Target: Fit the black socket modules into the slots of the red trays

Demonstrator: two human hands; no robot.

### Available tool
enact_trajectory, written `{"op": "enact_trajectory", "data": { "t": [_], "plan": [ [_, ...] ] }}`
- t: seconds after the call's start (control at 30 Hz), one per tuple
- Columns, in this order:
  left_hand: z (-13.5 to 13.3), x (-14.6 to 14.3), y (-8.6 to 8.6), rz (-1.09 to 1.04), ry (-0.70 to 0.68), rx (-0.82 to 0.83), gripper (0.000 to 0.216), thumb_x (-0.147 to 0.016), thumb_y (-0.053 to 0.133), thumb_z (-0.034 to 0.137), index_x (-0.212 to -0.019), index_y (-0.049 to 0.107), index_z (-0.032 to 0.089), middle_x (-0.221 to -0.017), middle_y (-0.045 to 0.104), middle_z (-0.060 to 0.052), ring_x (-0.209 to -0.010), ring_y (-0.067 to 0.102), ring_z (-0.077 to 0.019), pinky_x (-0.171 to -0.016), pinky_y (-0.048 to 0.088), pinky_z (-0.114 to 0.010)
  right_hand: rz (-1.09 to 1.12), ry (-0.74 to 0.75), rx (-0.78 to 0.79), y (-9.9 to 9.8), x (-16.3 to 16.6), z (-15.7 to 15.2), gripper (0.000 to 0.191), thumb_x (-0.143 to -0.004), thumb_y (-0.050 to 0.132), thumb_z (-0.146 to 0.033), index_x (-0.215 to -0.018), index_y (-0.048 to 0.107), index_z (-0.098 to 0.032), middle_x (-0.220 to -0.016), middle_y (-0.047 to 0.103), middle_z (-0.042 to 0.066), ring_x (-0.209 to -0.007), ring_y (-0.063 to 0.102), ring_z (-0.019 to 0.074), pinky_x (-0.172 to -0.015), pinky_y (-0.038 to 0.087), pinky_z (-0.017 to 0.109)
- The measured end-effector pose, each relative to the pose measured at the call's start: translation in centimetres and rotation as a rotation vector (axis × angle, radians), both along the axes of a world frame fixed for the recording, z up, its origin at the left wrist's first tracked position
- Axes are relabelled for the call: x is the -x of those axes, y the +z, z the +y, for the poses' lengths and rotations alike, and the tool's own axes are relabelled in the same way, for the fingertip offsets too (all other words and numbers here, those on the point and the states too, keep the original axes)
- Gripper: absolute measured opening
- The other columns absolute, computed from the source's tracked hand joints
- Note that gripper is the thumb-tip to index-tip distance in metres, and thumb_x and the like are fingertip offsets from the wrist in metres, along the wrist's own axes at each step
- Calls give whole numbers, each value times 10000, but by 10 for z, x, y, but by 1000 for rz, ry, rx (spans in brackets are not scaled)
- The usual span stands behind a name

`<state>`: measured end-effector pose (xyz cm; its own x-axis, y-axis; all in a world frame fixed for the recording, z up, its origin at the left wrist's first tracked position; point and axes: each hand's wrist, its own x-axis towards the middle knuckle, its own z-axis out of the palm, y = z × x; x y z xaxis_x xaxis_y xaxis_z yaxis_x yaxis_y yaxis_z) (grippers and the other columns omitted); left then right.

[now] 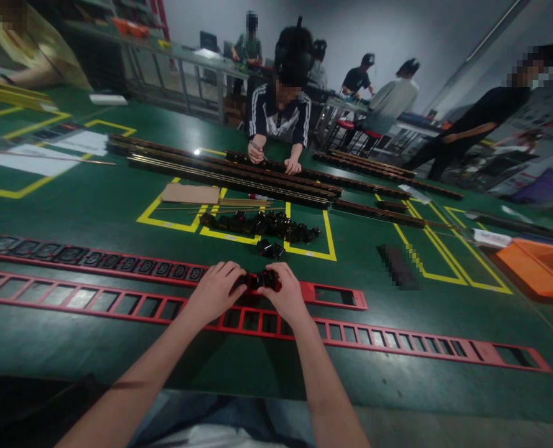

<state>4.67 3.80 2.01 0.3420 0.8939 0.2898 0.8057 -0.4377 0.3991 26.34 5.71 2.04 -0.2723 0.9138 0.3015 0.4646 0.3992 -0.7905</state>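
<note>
My left hand [218, 289] is closed, its thumb and fingers on a small black socket module [239, 281] over the far red slotted strip [311, 292]. Beside it, my right hand [285, 289] grips another black module [265, 279] with its thumb and fingers. Whether these two pieces touch is hard to make out. Left of my hands, a row of black socket modules [145, 266] sits in the strip's openings. A nearer red slotted strip [346, 334] runs under my forearms with its openings unfilled.
Beyond my hands lies a pile of loose black modules [267, 225], with a couple of pieces [271, 249] nearer. Cardboard [191, 193] and long dark rails [229, 177] lie farther back. Across the table a person [280, 118] works on a rail. An orange bin [537, 267] stands right.
</note>
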Motion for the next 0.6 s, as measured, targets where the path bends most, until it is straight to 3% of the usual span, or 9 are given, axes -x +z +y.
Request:
{"op": "enact_trajectory", "data": {
  "t": [0.23,0.4,0.6],
  "plan": [
    [-1,-1,3,13,2,9,170,-947,558,266,-1107,587,216,-1124,629,-68,-1045,560,-258,-899,471,-429,-41,-104,-92,1,-4,4,370,-818,673,-148,-1169,622,-251,-1219,562,88,-1191,560,247,-1074,478,434],
    [-1,-1,4,5,-8,4,177,-941,558,249,-1113,588,215,-1126,629,-70,-1048,557,-261,-893,475,-440,28,-149,0,-5,-2,6,260,-823,644,-203,-1076,592,-231,-1388,498,122,-1128,598,236,-882,599,395],
    [-1,-1,3,3,-4,4,172,-938,568,253,-1105,586,218,-1126,629,-66,-1046,561,-261,-902,471,-434,-38,-143,-58,-6,-3,8,98,-838,607,-167,-900,563,-228,-1124,659,90,-1053,633,222,-941,542,398]
  ]
}}
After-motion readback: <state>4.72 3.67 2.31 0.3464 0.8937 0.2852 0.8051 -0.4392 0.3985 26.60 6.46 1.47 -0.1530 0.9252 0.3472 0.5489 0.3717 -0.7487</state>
